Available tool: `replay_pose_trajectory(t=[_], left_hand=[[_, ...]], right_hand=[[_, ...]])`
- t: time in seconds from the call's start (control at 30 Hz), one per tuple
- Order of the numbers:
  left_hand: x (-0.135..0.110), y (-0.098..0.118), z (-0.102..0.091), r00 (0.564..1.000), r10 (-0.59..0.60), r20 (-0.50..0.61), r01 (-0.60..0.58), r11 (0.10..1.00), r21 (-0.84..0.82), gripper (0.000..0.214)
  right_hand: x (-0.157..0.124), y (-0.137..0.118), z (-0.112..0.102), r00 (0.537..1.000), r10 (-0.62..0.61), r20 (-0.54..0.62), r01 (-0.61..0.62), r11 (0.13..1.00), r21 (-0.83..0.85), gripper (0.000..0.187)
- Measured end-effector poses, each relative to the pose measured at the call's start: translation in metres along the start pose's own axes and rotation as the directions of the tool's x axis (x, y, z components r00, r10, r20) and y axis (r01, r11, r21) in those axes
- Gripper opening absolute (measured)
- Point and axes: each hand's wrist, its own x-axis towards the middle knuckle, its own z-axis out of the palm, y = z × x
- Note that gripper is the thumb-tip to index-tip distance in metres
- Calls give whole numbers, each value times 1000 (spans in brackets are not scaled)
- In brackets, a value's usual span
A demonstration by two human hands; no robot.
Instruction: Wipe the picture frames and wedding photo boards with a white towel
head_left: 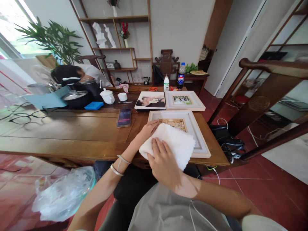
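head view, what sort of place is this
Probably a sitting room or study, at home or perhaps in a small office: there are display shelves holding vases and white statuettes, a carved chair, and a large wooden table.

Left hand (149, 129) stretched farther forward; right hand (163, 162) palm down, forearm (216, 194) angled inward.

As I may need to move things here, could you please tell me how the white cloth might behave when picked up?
The white cloth would probably hang floppy, since its edge looks soft and wavy. It is likely light, being only plush fabric. Its fuzzy surface suggests it should not slip easily from the right hand resting on it.
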Motion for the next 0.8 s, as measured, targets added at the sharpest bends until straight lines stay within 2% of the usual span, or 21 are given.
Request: replay_pose_trajectory(t=[0.1, 0.2, 0.3, 0.37, 0.47, 0.57, 0.7, 0.8], left_hand=[[-4, 11, -4, 1000, -6, -18, 6, 1000, 8, 39], [-8, 18, -8, 1000, -22, -12, 22, 1000, 13, 41], [-10, 19, -9, 1000, -28, -6, 28, 1000, 15, 41], [-10, 18, -8, 1000, -27, -8, 27, 1000, 6, 41], [-9, 18, -8, 1000, -26, 2, 26, 1000, 7, 42], [-9, 18, -9, 1000, -15, 14, 15, 1000, 15, 41], [-9, 18, -9, 1000, -4, 10, 4, 1000, 15, 41], [-9, 18, -9, 1000, -1, 1, 1, 1000, 18, 40]], right_hand=[[-10, 16, -10, 997, -2, 72, -3, 997, 72, 29], [-30, 47, -33, 986, -6, 166, -16, 991, 131, 40], [-52, 81, -54, 972, 41, 231, -75, 987, 141, 49], [-64, 104, -60, 967, 51, 251, -94, 982, 162, 55], [-68, 137, -56, 963, -20, 270, -38, 977, 208, 62], [-53, 169, -43, 963, -36, 267, -20, 979, 205, 59], [-11, 208, -19, 964, 10, 265, -51, 988, 149, 55], [20, 224, -1, 970, 42, 241, -65, 994, 88, 56]])
